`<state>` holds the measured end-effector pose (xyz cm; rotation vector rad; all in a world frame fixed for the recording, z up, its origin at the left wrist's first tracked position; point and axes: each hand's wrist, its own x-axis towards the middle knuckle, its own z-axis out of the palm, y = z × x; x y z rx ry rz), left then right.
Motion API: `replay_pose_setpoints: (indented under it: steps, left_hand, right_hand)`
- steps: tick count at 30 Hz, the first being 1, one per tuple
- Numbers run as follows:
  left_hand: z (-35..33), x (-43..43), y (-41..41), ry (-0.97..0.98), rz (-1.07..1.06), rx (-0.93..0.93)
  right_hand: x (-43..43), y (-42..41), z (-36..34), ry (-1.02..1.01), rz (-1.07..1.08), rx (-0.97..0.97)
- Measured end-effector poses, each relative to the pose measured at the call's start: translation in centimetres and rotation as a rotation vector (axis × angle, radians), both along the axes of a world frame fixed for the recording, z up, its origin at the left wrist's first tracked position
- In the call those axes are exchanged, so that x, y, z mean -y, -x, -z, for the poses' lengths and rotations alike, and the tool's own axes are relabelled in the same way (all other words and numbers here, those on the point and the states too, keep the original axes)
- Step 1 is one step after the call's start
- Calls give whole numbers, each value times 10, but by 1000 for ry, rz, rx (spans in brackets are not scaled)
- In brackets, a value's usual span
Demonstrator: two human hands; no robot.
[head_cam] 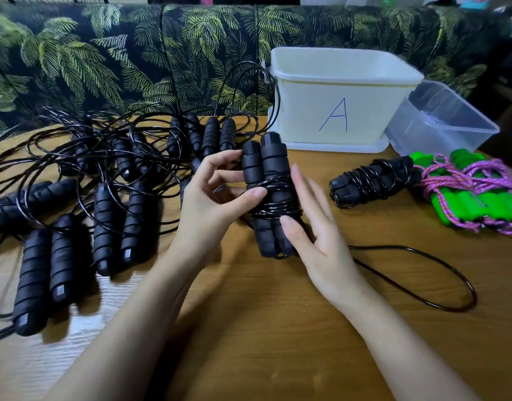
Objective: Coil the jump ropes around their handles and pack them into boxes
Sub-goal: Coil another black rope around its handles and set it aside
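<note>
Winding looks roughly halfway on this one. The person's left hand (217, 195) grips a pair of black ribbed foam handles (266, 169) upright at dead centre, with the thumb pressed on the few turns of thin glossy black cord (273, 199) round their middle. The right hand (315, 233) is flat and spread, fingers straight, and only the thumb touches the handles' lower end; it doesn't seem to hold any cord. A long loose tail of cord (393, 247) trails over the tabletop toward 4 o'clock, so there's plenty left to wrap. Best bet is probably to keep that left thumb pinning the turns, since the slick cord looks springy. Then the right hand can pick up the tail, lay each turn snug beside the last and tuck the end under. The surface is a light wood-grain table (263, 328). At 9 to 10 o'clock sits a tangled heap of uncoiled black ropes (104, 175). At 3 o'clock a finished black bundle (373, 178) lies just beside green-handled ropes wound in pink cord (474, 195). A white plastic box marked with a blue A (336, 105) stands at 1 o'clock, with a clear plastic tub (446, 120) apparently tipped against its right side. Behind runs a dark palm-leaf print sofa back (104, 53).
</note>
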<state>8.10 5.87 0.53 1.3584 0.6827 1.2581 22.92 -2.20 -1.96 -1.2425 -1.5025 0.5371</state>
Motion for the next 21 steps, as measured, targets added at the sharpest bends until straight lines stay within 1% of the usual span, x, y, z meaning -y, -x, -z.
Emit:
replay_pose_setpoints:
  steps: [4, 9, 11, 14, 16, 18, 21]
  left_hand:
    - [1, 1, 0, 14, -20, -8]
    - [5, -4, 3, 19, 11, -22]
    - [5, -3, 2, 21, 9, -24]
    - [2, 0, 0, 8, -27, -27]
    - [2, 2, -2, -8, -57, -44]
    - [5, 3, -4, -39, -86, -74]
    - [7, 5, -6, -71, -116, -134]
  right_hand:
    - [-2, 4, 4, -20, 36, 110]
    - [-3, -2, 4, 0, 36, 58]
    - [-3, -3, 4, -31, 79, 86]
    - [-3, -2, 5, -125, 161, 186]
    - [-1, 0, 4, -131, 199, 246]
    - [3, 6, 3, -88, 265, 360]
    - [5, 16, 2, 34, 414, 578]
